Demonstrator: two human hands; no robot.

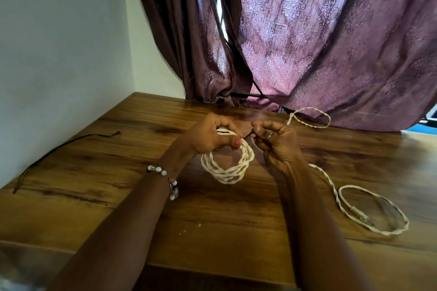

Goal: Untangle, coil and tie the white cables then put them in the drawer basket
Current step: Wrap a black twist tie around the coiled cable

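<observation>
Head view, middle of frame: left hand (212,136) gripping white cable coil (227,164) above wooden table (118,172). Right hand (275,142) pinching thin dark tie (248,136) beside coil. Loose cable (369,210) lying lower right on table.

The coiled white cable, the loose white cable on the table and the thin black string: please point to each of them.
coiled white cable (227,170), head view, lower strands of the coil.
loose white cable (373,198), head view, upper arc of the near loop.
thin black string (71,140), head view, middle of its length.
</observation>
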